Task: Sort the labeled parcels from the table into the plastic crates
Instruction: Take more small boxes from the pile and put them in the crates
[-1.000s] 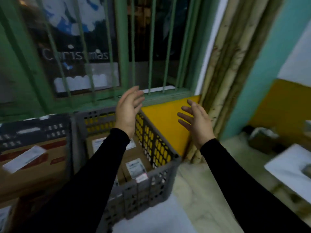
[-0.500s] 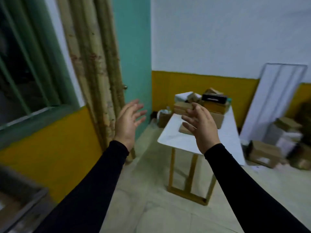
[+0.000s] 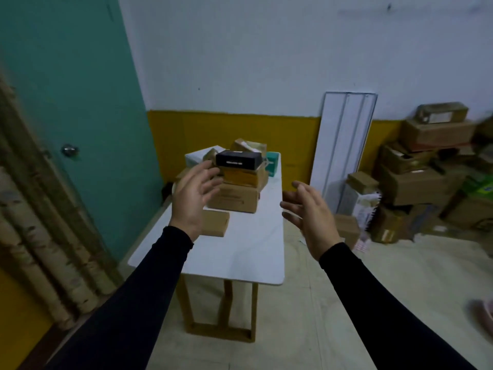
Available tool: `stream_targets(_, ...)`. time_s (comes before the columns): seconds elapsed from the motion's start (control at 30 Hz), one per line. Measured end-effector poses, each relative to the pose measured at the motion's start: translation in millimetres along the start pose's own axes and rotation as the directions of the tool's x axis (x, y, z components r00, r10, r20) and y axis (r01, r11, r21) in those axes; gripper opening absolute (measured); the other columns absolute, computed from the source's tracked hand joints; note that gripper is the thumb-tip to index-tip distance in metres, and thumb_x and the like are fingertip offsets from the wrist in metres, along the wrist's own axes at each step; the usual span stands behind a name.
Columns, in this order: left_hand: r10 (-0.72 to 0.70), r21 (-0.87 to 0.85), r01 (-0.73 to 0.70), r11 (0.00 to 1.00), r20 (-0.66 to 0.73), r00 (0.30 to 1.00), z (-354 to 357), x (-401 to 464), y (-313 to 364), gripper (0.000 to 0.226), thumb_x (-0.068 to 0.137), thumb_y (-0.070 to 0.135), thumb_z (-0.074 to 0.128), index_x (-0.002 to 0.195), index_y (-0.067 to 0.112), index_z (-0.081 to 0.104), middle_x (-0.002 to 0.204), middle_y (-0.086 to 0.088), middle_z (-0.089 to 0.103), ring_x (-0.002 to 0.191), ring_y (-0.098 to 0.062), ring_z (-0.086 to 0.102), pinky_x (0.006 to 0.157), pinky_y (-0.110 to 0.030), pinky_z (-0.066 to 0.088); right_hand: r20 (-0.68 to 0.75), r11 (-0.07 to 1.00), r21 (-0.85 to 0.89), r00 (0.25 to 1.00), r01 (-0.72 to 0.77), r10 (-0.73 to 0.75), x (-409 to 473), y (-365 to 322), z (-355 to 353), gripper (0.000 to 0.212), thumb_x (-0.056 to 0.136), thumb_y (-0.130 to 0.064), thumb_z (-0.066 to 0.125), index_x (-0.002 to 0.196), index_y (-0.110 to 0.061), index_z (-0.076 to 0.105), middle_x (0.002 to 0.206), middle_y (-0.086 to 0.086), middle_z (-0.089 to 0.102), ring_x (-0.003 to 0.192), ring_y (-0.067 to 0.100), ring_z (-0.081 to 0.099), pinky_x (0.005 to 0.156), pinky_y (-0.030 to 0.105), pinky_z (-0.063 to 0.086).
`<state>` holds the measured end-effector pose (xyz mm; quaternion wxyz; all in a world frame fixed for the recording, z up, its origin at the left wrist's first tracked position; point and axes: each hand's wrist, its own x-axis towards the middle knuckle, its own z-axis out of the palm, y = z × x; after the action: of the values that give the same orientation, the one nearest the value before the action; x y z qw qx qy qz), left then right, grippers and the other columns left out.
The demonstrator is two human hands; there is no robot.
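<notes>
A white table point(image 3: 240, 252) stands ahead with a pile of parcels at its far end. A black box point(image 3: 238, 159) tops a stack of brown cardboard boxes point(image 3: 234, 198). One small brown parcel point(image 3: 215, 223) lies alone nearer to me. My left hand point(image 3: 192, 194) is raised in front of the pile, fingers spread, holding nothing. My right hand point(image 3: 309, 213) hovers off the table's right edge, also open and empty. No crate is in view.
A teal door point(image 3: 77, 108) with a round knob is at the left, a curtain point(image 3: 32, 222) beside it. A white panel point(image 3: 344, 145) leans on the back wall. Stacked cardboard boxes point(image 3: 426, 169) fill the right corner on the floor.
The view has swung right, from the grey crates under the window to the table. Both hands stayed raised and empty, and the table is closer now.
</notes>
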<state>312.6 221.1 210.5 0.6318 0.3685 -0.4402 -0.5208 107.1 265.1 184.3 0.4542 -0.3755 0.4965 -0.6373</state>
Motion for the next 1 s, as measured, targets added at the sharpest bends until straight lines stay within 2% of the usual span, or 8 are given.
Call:
stream_targets(0.33,0.000,-0.074,-0.007,0.997,-0.102,0.995,49,174,-103,0.031,0.103,0.023,0.042,0.128,0.012,0.058,0.118,-0.005,0.068,0.112,-0.020,0.065,0.098,-0.035,0.049,0.163,0.972,-0.235,0.985,-0.009,0.049,187,31,-10,0.024,0.104,-0.034,0.044,0.120,-0.025,0.059,0.111,-0.001,0.065,0.102,0.018,0.065,0.090,0.033,0.054)
stream_targets(0.57,-0.043,-0.029,0.035,0.999,-0.334,0.942,26,262,-147,0.027,0.103,0.020,0.042,0.121,0.010,0.059,0.111,-0.003,0.068,0.100,-0.015,0.065,0.091,-0.028,0.051,0.354,0.917,-0.397,0.915,-0.041,0.194,324,64,32,0.032,0.102,-0.041,0.047,0.127,-0.024,0.058,0.119,-0.001,0.063,0.104,0.016,0.064,0.095,0.035,0.053)
stream_targets(0.7,-0.085,0.062,0.139,0.988,-0.532,0.842,-15,284,-179,0.021,0.102,0.023,0.046,0.106,0.016,0.065,0.102,-0.002,0.067,0.097,-0.018,0.062,0.093,-0.033,0.046,0.502,0.875,-0.481,0.803,-0.049,0.321,386,110,76,0.020,0.101,-0.044,0.048,0.108,-0.032,0.062,0.109,-0.006,0.065,0.102,0.017,0.064,0.098,0.039,0.052)
stream_targets(0.77,-0.100,0.094,0.207,0.974,-0.639,0.762,-33,288,-206,0.021,0.101,0.023,0.048,0.107,0.014,0.066,0.102,-0.005,0.067,0.096,-0.021,0.062,0.091,-0.035,0.046,0.580,0.841,-0.539,0.709,-0.033,0.400,412,141,97,0.026,0.100,-0.047,0.047,0.114,-0.030,0.062,0.106,-0.005,0.065,0.101,0.016,0.064,0.099,0.038,0.051)
stream_targets(0.83,-0.126,0.100,0.284,0.954,-0.725,0.677,-47,285,-235,0.022,0.100,0.022,0.050,0.109,0.012,0.066,0.107,-0.009,0.066,0.096,-0.023,0.062,0.088,-0.033,0.046,0.624,0.796,-0.605,0.619,-0.005,0.478,433,173,115,0.038,0.101,-0.048,0.045,0.126,-0.023,0.059,0.103,-0.002,0.065,0.096,0.016,0.063,0.098,0.038,0.050)
stream_targets(0.9,-0.153,0.098,0.377,0.921,-0.799,0.582,-57,283,-266,0.018,0.099,0.024,0.051,0.103,0.016,0.067,0.112,-0.009,0.066,0.099,-0.023,0.061,0.090,-0.035,0.046,0.664,0.757,-0.651,0.527,0.060,0.530,455,203,130,0.038,0.103,-0.041,0.044,0.119,-0.009,0.059,0.095,0.002,0.058,0.084,0.014,0.058,0.090,0.037,0.049)
stream_targets(0.93,-0.175,0.089,0.432,0.898,-0.828,0.534,-60,280,-282,0.018,0.098,0.027,0.051,0.102,0.019,0.067,0.115,-0.007,0.066,0.101,-0.023,0.062,0.092,-0.036,0.046,0.676,0.738,-0.669,0.483,0.088,0.556,466,216,135,0.037,0.103,-0.038,0.043,0.116,-0.007,0.059,0.099,0.003,0.057,0.087,0.017,0.057,0.089,0.037,0.048)
stream_targets(1.0,-0.224,0.047,0.523,0.851,-0.868,0.443,-59,274,-309,0.027,0.098,0.032,0.050,0.115,0.017,0.065,0.122,-0.005,0.064,0.109,-0.023,0.060,0.097,-0.037,0.046,0.683,0.691,-0.713,0.348,0.123,0.642,488,248,146,0.035,0.105,-0.040,0.039,0.128,-0.017,0.054,0.124,0.000,0.055,0.115,0.024,0.054,0.097,0.029,0.040)
